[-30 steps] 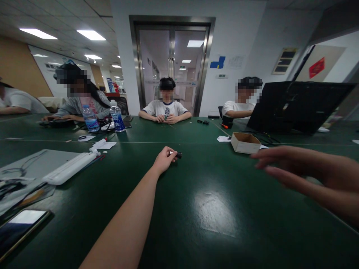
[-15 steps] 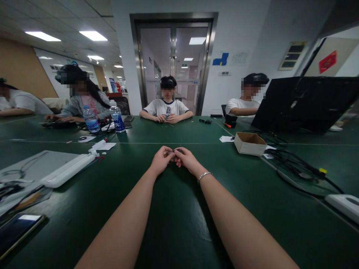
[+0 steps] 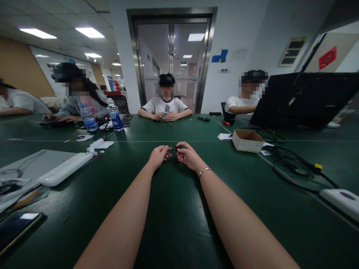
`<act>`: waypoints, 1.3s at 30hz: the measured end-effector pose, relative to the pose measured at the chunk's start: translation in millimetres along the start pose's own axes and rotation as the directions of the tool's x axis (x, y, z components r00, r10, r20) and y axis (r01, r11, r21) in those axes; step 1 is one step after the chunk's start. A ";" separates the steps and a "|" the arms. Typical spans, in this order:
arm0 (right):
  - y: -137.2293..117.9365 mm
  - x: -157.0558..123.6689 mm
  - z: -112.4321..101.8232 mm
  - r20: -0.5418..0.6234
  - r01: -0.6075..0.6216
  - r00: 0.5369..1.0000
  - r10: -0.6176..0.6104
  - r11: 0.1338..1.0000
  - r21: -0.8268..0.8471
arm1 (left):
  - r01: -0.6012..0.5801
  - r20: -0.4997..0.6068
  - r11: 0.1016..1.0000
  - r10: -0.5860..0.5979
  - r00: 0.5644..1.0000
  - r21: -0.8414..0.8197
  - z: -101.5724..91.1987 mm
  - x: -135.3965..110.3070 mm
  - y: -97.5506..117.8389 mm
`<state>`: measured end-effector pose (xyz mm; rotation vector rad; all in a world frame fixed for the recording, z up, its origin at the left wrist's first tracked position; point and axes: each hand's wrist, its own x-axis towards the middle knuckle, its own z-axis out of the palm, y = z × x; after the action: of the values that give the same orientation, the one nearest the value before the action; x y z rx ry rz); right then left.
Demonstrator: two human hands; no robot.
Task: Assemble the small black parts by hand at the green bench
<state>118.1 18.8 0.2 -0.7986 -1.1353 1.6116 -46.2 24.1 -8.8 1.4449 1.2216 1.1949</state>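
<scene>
Over the middle of the green table (image 3: 174, 209), my left hand (image 3: 158, 157) is closed in a pinch. From its fingertips sticks a small flat greyish piece (image 3: 170, 148), rather like the end of a USB stick, pointing right. Facing it, my right hand (image 3: 189, 156), with a silver bracelet at the wrist, pinches a small dark piece (image 3: 177, 148), perhaps a cap. A narrow gap lies between the two pieces. Fingers hide most of both, so their exact kind is unclear.
An open cardboard box (image 3: 247, 141) and tangled black cables (image 3: 297, 160) lie to the right, near a white power strip (image 3: 340, 203). At left are a phone (image 3: 19, 229), a long white case (image 3: 66, 172) and two water bottles (image 3: 115, 116). Across the table sits a person (image 3: 166, 106).
My hands were together at the fingertips and have moved a little apart. The greyish piece and the dark piece now show separately, one in each hand. The view has shifted slightly.
</scene>
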 end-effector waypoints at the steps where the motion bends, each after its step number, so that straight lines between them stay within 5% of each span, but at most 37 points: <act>1: -0.3 0.1 -0.4 -0.007 0.004 1.000 -0.004 1.000 0.009 | 0.002 -0.009 1.000 -0.002 1.000 0.001 0.3 -0.2 -0.1; 39: 1.3 5.9 -11.1 0.166 -0.073 0.984 0.061 0.995 0.071 | -0.064 -0.032 0.982 0.070 0.997 0.177 3.2 7.4 -11.3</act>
<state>125.8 27.6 -4.7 -0.6699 -1.1638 1.7928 -44.3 32.9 -19.4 1.6105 1.3416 1.1882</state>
